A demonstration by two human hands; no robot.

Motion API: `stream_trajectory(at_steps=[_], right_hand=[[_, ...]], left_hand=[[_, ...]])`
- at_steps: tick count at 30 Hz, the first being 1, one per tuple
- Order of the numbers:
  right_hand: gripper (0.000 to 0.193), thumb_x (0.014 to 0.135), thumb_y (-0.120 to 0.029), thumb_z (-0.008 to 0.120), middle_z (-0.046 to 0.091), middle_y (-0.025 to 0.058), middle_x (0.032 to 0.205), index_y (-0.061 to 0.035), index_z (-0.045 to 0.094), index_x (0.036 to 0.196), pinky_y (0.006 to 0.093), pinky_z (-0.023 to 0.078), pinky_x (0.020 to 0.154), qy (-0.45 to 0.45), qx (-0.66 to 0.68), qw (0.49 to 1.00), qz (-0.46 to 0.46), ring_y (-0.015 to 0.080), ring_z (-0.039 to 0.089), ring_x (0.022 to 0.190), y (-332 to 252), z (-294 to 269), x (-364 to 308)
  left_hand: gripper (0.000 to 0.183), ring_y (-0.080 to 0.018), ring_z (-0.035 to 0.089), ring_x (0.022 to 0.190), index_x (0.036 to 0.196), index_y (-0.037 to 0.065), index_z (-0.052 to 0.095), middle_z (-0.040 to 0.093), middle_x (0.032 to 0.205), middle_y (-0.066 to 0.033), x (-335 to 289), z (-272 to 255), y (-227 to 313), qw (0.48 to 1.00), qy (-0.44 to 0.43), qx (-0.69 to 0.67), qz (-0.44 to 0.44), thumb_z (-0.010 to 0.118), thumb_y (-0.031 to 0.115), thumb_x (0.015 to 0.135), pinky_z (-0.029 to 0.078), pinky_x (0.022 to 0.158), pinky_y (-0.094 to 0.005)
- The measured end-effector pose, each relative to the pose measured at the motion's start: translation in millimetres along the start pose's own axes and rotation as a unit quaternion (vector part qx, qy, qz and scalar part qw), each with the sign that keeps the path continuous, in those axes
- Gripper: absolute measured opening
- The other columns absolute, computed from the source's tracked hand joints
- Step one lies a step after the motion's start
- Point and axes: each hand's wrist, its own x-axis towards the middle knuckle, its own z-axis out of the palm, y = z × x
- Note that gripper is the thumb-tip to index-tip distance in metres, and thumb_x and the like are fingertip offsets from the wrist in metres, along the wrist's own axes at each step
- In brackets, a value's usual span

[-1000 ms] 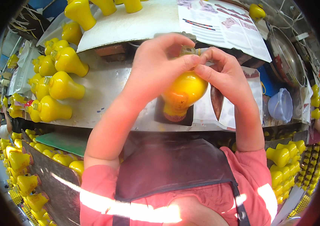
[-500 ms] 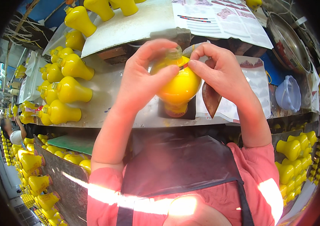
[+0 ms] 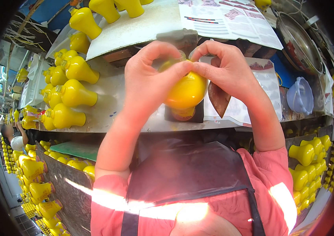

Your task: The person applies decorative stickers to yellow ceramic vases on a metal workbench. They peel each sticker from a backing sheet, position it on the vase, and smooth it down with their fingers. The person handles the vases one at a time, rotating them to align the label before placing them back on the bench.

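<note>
A glossy yellow bottle (image 3: pixel 186 92) with a rounded shoulder and narrow base stands upright on a dark square pad (image 3: pixel 199 112) in front of me. My left hand (image 3: pixel 147 70) is closed about the left of its neck, thumb pressed to the near side. From the other side, my right hand (image 3: pixel 226 67) closes on the neck with curled fingers, its thumb tip meeting the left one. Both hands cover most of the neck, so whatever lies under the thumbs is hidden. Just below my right hand lies a brown pointed, leaf-shaped piece (image 3: pixel 218 100).
Several yellow bottles (image 3: pixel 76 93) lie or stand at the left of the bench (image 3: pixel 135 124). Printed sheets (image 3: pixel 230 21) spread on the far board and under my right forearm. A lilac basket (image 3: pixel 300 96) and a metal pan (image 3: pixel 298 43) are at right. Another person (image 3: pixel 16 141) is far left.
My hands have drawn together at the bottle's neck, and the thumbs now meet. A small dark-and-red strip seen by my right thumb is now covered. The bottle has shifted slightly.
</note>
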Motion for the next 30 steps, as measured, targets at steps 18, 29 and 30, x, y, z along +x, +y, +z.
stream_trajectory(at_steps=[18, 29, 30], right_hand=[[0.012, 0.091, -0.010, 0.075, 0.072, 0.0036, 0.089, -0.0038, 0.078, 0.101, 0.0268, 0.049, 0.069, 0.083, -0.036, 0.987, -0.135, 0.0097, 0.061, 0.075, 22, 2, -7], [0.023, 0.084, -0.022, 0.076, 0.072, 0.0144, 0.080, -0.0033, 0.080, 0.096, 0.0336, 0.055, 0.071, 0.020, -0.061, 0.990, -0.124, 0.0247, 0.071, 0.075, 6, 4, 25], [0.023, 0.083, -0.021, 0.076, 0.073, 0.0148, 0.080, -0.0022, 0.079, 0.096, 0.0330, 0.055, 0.071, 0.003, -0.047, 0.993, -0.104, 0.0234, 0.071, 0.074, 2, 3, 26]], left_hand=[[0.017, -0.0150, 0.068, 0.107, 0.103, 0.000, 0.071, 0.073, 0.118, -0.0088, 3, -19, -2, 0.981, -0.087, -0.171, -0.015, 0.075, 0.002, 0.087, 0.054, 0.096, -0.0301], [0.042, -0.0132, 0.063, 0.119, 0.127, 0.003, 0.072, 0.070, 0.130, -0.0056, 8, -41, -23, 0.993, -0.101, -0.058, 0.030, 0.073, -0.002, 0.085, 0.049, 0.104, -0.0296], [0.042, -0.0133, 0.063, 0.119, 0.126, 0.002, 0.072, 0.070, 0.129, -0.0056, 9, -40, -23, 0.993, -0.100, -0.061, 0.024, 0.074, -0.002, 0.085, 0.049, 0.104, -0.0296]])
